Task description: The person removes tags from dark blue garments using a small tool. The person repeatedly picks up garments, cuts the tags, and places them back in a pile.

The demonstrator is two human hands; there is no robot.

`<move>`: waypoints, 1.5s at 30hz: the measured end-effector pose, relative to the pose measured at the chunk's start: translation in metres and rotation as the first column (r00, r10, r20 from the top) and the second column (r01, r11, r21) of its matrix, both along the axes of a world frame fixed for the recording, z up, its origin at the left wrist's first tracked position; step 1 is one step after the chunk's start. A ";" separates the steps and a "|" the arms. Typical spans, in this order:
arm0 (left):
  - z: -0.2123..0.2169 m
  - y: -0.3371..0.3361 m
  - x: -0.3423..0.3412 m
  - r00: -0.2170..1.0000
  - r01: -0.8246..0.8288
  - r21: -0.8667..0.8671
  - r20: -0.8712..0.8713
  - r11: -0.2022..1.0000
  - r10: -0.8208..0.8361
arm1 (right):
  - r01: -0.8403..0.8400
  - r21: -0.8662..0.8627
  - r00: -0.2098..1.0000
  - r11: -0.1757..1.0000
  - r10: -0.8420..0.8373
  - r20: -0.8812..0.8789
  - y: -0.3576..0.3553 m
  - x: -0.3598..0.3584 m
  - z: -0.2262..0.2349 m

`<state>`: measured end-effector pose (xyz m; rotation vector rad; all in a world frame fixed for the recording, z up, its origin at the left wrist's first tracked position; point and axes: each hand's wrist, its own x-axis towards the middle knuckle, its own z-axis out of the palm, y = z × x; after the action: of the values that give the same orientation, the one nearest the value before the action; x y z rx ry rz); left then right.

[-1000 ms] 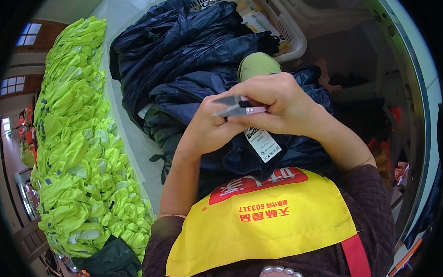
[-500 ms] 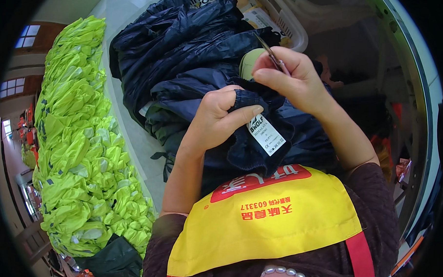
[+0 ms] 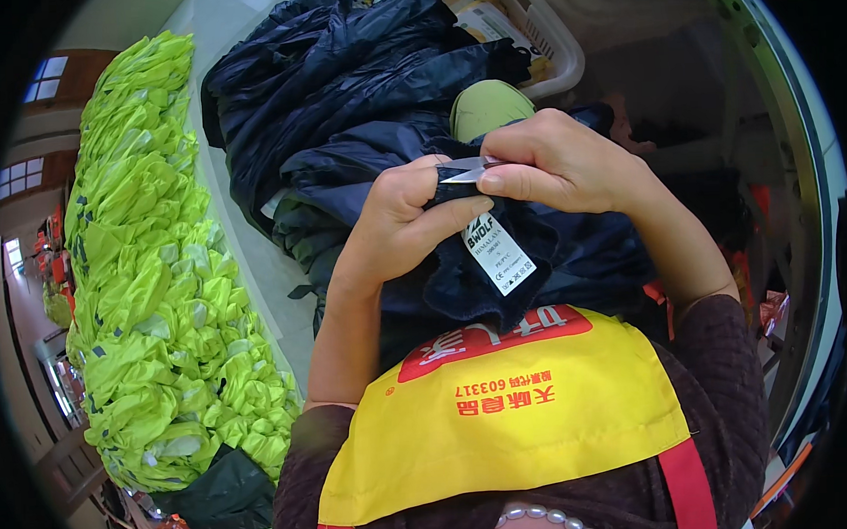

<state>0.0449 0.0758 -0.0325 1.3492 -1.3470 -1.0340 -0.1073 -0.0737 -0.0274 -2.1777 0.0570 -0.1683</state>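
Observation:
My left hand [image 3: 389, 224] is closed on the gathered edge of a dark navy garment [image 3: 452, 287], thumb on top. A white printed label [image 3: 500, 257] hangs from that edge just below the thumb. In my right hand [image 3: 569, 161] is a small pair of metal thread snips [image 3: 464, 170], gripped between thumb and fingers. Their blades point left and lie across the garment's edge by my left fingertips. Whether they touch the cloth or a thread I cannot tell. The rest of the garment spreads over my lap, partly hidden by my hands.
More navy garments [image 3: 343, 90] lie heaped beyond my hands. A long pile of neon-yellow garments [image 3: 154, 293] runs along the left, with a dark cloth [image 3: 228, 495] at its near end. At the far right stands a white plastic basket [image 3: 573, 61]. A light green rounded surface [image 3: 489, 105] shows behind my hands.
My right hand has come down and left, bringing the snips from above to the garment's edge beside my left fingers. The left hand keeps its hold, having shifted slightly left.

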 end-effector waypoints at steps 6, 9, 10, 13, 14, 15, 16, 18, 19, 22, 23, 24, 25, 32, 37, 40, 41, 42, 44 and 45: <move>-0.001 0.000 0.000 1.000 0.022 0.052 0.007 0.998 -0.022 | 0.049 0.089 0.997 0.995 -0.054 0.056 0.001 0.001 -0.006; -0.004 0.000 0.001 0.999 0.032 0.071 -0.024 0.997 -0.031 | 0.147 0.264 0.981 0.953 -0.175 0.084 -0.007 0.004 -0.014; -0.002 0.000 0.001 0.999 0.035 0.081 -0.043 0.996 -0.032 | 0.167 0.291 0.981 0.942 -0.188 0.046 -0.014 0.005 -0.020; 0.002 0.000 0.004 0.998 0.052 0.007 -0.018 0.999 -0.052 | 0.048 0.416 0.988 0.908 -0.104 0.112 -0.021 0.023 -0.029; 0.003 0.001 0.006 0.998 0.062 -0.037 0.003 0.997 -0.062 | -0.023 0.456 0.985 0.890 -0.059 0.164 -0.021 0.029 -0.028; 0.006 0.001 0.008 0.998 0.053 -0.070 -0.012 0.996 -0.054 | -0.003 0.570 0.998 0.822 -0.032 0.052 -0.020 0.033 -0.022; 0.011 0.001 0.009 0.999 0.043 -0.103 -0.027 0.994 -0.046 | -0.029 0.562 1.000 0.826 0.026 0.013 -0.021 0.037 -0.025; 0.027 0.005 0.018 0.996 0.066 -0.104 0.058 0.992 -0.061 | -0.041 0.549 0.992 0.835 0.100 -0.078 -0.022 0.048 -0.026; 0.032 0.007 0.019 0.993 0.052 -0.140 0.109 0.989 -0.037 | -0.011 0.415 0.996 0.910 0.047 -0.076 -0.021 0.052 -0.026; 0.039 0.017 0.023 0.979 0.001 -0.176 0.203 0.984 0.036 | 0.092 0.073 0.996 0.993 -0.090 -0.025 -0.016 0.065 -0.031; 0.041 0.022 0.025 0.972 -0.005 -0.170 0.231 0.986 0.045 | 0.093 0.127 0.996 0.988 -0.093 -0.005 -0.013 0.069 -0.031; 0.043 0.027 0.026 0.964 -0.011 -0.163 0.259 0.987 0.053 | 0.094 0.181 0.995 0.979 -0.098 0.014 -0.011 0.072 -0.032; 0.045 0.030 0.027 0.956 -0.016 -0.155 0.287 0.988 0.060 | 0.093 0.234 0.994 0.968 -0.104 0.032 -0.010 0.076 -0.031; 0.052 0.041 0.030 0.909 -0.123 -0.205 0.369 0.971 0.193 | -0.135 0.151 0.965 0.979 0.165 -0.205 -0.012 0.094 -0.034; 0.044 0.065 0.047 0.623 -0.425 -0.300 0.587 0.854 0.517 | 0.422 0.036 0.897 0.906 -0.423 0.126 -0.041 0.054 0.002; 0.035 0.066 0.070 0.375 -0.549 -0.529 0.536 0.647 0.756 | 0.377 -0.101 0.886 0.921 -0.326 0.329 -0.033 0.026 0.008; 0.035 0.063 0.073 0.315 -0.563 -0.605 0.472 0.563 0.823 | 0.326 -0.197 0.883 0.925 -0.224 0.413 -0.019 0.021 0.007; 0.031 0.063 0.079 0.304 -0.565 -0.640 0.426 0.521 0.852 | 0.312 -0.199 0.881 0.929 -0.204 0.428 -0.004 0.018 0.005; 0.018 0.063 0.087 0.383 -0.687 -0.581 0.221 0.437 0.897 | 0.276 -0.198 0.877 0.940 -0.162 0.453 0.023 0.016 -0.009; 0.015 0.060 0.087 0.415 -0.742 -0.537 0.105 0.402 0.904 | 0.260 -0.204 0.876 0.944 -0.142 0.460 0.034 0.014 -0.017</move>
<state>0.1320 0.1361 -0.0174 1.6428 -0.8069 0.2648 -0.0936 -0.0399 -0.0446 -2.3383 0.0056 -0.8296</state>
